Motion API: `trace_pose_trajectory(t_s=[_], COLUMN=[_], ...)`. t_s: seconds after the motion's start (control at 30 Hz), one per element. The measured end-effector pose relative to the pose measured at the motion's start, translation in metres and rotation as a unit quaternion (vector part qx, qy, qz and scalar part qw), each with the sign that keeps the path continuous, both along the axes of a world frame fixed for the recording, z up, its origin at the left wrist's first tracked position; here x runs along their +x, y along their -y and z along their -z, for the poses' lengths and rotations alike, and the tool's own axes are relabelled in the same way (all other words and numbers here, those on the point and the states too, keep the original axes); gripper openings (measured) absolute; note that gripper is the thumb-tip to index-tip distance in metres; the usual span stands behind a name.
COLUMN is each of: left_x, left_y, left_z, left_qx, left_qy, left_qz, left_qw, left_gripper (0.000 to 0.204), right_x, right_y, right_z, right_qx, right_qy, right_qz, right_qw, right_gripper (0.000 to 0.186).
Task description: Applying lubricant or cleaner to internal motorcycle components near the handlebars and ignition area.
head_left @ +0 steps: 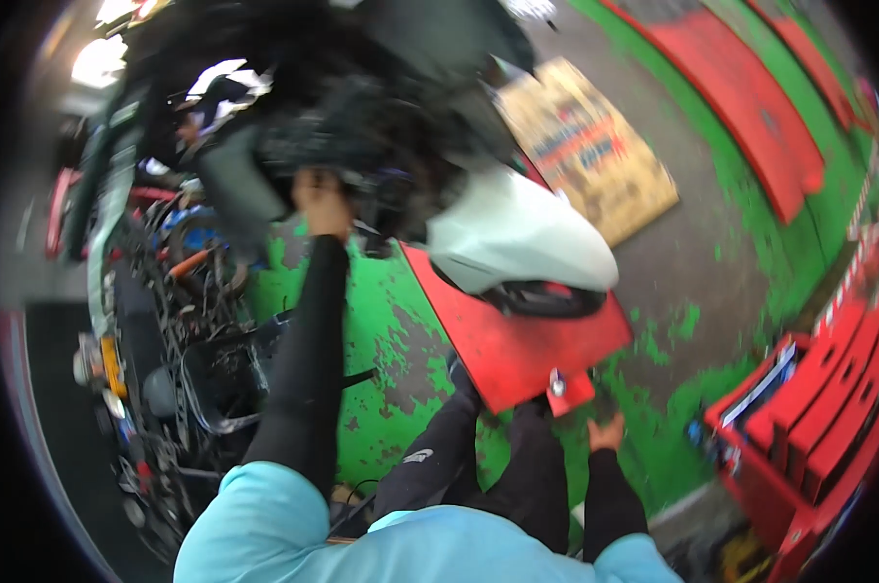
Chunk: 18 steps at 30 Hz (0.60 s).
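My left hand (323, 202) is raised to the underside of a dark, blurred motorcycle or scooter body (352, 117). Its fingertips meet black parts there, and blur and shadow hide whether they grip anything. To the right of it, a white fender (522, 228) covers a black tyre (546, 298) above a red lift platform (527, 355). My right hand (606, 433) hangs low by the platform's near right corner, thumb and fingers apart, with nothing seen in it. A small red plate (568, 394) with a metal fitting juts from the platform's near edge.
A stained cardboard sheet (595, 146) lies on the worn green floor beyond the fender. Another red ramp (731, 97) is at the far right. Red tool drawers (828, 408) stand at the right. Dark mechanical parts (182, 321) crowd the left; a person (191, 126) shows behind.
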State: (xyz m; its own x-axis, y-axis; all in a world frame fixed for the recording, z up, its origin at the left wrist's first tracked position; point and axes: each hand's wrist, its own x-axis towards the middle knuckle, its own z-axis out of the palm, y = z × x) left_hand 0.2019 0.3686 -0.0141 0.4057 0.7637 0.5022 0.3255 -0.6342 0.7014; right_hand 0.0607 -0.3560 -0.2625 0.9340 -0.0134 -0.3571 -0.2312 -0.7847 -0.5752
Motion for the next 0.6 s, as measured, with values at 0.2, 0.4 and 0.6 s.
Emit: trace_pose_trajectory(t_s=[0.2,0.4,0.6], left_x=[0.008,0.008,0.017], left_y=[0.051,0.071,0.067], left_z=[-0.073,-0.096,-0.08], left_qx=[-0.187,-0.198,-0.199], left_qy=[0.191,0.085,0.04], left_qz=[0.131,0.073,0.053], left_qw=[0.955,0.974,0.978], left_gripper=[0.024,0.032,0.036], right_x=[0.034,0.029,0.023], right_y=[0.048,0.068,0.036], right_z=[-0.118,-0.19,-0.195], right_qx=[-0.106,-0.147,-0.149], right_qy=[-0.055,-0.054,-0.014], right_qz=[0.065,0.13,0.111], right_qw=[0.991,0.979,0.983], right_gripper=[0.056,0.057,0.055])
